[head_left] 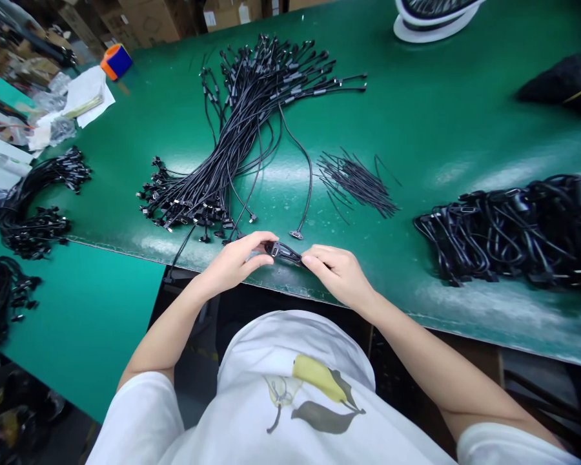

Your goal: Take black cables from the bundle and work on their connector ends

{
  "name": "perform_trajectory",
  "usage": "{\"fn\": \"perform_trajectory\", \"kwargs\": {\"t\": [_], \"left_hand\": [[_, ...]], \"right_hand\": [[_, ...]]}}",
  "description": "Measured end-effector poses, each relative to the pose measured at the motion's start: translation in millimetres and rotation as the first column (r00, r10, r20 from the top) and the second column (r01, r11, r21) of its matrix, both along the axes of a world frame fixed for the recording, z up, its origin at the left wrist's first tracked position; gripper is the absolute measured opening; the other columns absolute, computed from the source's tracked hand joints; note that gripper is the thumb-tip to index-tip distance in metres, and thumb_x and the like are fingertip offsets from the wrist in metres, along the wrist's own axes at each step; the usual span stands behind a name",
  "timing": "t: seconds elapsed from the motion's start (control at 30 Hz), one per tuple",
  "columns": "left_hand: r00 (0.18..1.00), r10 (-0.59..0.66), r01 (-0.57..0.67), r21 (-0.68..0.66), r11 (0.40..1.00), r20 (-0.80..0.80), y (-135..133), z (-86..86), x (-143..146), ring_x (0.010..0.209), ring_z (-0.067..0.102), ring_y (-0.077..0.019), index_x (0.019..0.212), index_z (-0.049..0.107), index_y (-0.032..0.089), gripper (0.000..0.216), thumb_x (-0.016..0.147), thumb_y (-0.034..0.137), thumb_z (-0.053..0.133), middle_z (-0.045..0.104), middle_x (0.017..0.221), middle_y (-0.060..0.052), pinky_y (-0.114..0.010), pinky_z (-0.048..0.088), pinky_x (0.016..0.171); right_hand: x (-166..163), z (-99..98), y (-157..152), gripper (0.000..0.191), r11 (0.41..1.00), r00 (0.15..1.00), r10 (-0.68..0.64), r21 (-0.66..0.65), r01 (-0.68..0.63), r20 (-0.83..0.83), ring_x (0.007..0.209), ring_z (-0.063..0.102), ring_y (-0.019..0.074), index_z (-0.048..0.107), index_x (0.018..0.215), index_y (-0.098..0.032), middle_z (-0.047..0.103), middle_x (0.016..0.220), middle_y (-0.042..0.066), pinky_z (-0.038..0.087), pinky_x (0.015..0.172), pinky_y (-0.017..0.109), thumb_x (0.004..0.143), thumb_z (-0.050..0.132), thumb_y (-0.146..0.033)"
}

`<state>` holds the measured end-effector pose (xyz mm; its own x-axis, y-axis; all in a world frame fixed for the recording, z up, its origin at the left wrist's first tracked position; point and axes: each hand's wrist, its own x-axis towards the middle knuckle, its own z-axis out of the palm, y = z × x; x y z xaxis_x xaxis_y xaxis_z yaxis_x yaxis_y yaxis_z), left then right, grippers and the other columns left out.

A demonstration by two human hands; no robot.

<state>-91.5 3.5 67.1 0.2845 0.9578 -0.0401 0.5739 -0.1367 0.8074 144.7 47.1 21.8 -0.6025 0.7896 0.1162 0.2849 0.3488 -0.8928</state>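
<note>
A folded black cable (286, 252) is stretched between my two hands at the table's front edge, with a connector showing near its left end. My left hand (237, 259) pinches that connector end between thumb and fingers. The other end of the loop sits in the closed fingers of my right hand (336, 272). Just beyond them, one loose cable (311, 177) runs from the big pile, its connector lying close to my hands. A large spread bundle of black cables (232, 139) lies ahead. To its right is a heap of short black ties (358, 183).
Folded cables (518, 226) are stacked at the right on the green table (416, 123). More cable bundles (39, 200) lie at the left. At the back are an orange and blue tape roll (117, 61), a white-based object (433, 29) and a black bag (561, 84).
</note>
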Motion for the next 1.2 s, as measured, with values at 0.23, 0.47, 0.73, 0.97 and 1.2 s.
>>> {"fn": "perform_trajectory", "kwargs": {"t": [0.23,0.47,0.73,0.97,1.2], "left_hand": [[0.997,0.011,-0.012,0.014,1.000,0.070,0,-6.4,9,0.085,0.059,-0.0158,0.139,0.049,0.028,0.046,0.094,0.024,0.048,0.063,0.104,-0.005,-0.030,0.049,0.084],[0.998,-0.062,0.062,0.019,0.998,-0.021,2,-5.1,18,0.087,0.057,-0.0156,0.130,0.057,0.023,0.036,0.096,0.026,0.045,0.062,0.103,-0.006,-0.031,0.047,0.087],[0.998,-0.057,0.059,-0.069,0.996,0.028,3,-6.2,28,0.105,0.061,-0.0199,0.137,0.046,0.024,0.044,0.094,0.033,0.051,0.057,0.128,-0.011,-0.034,0.052,0.091],[0.946,-0.110,0.196,0.270,0.943,-0.304,11,-24.3,37,0.115,0.060,-0.0227,0.137,0.045,0.024,0.048,0.092,0.030,0.058,0.061,0.124,-0.011,-0.035,0.050,0.097],[0.887,-0.120,0.311,0.384,0.869,-0.447,22,-38.8,52,0.108,0.064,-0.0205,0.143,0.038,0.022,0.047,0.097,0.028,0.047,0.062,0.121,-0.012,-0.032,0.051,0.094]], "right_hand": [[3,-3.9,-7,0.038,0.989,0.991,-0.015,0.147,-0.004,0.129,0.080,0.061,0.0185,0.061,0.117,-0.019,0.068,0.092,0.007,0.044,0.073,0.031,0.100,0.032,-0.036],[-5,-13.0,-13,0.042,0.812,0.867,-0.222,0.577,-0.089,0.445,0.078,0.053,0.0204,0.062,0.102,-0.016,0.062,0.085,0.009,0.033,0.059,0.030,0.101,0.032,-0.045],[1,-17.8,-7,0.038,0.734,0.887,-0.259,0.675,-0.078,0.384,0.069,0.046,0.0170,0.062,0.082,-0.018,0.057,0.071,0.005,0.025,0.059,0.032,0.101,0.036,-0.038],[9,-16.0,-2,0.037,0.723,0.875,-0.265,0.684,-0.098,0.406,0.070,0.048,0.0169,0.065,0.104,-0.016,0.061,0.076,0.005,0.028,0.062,0.032,0.101,0.036,-0.039],[27,-13.7,-6,0.040,0.807,0.870,-0.273,0.589,-0.025,0.411,0.071,0.054,0.0151,0.066,0.101,-0.017,0.062,0.078,0.005,0.034,0.063,0.029,0.102,0.031,-0.037]]}}
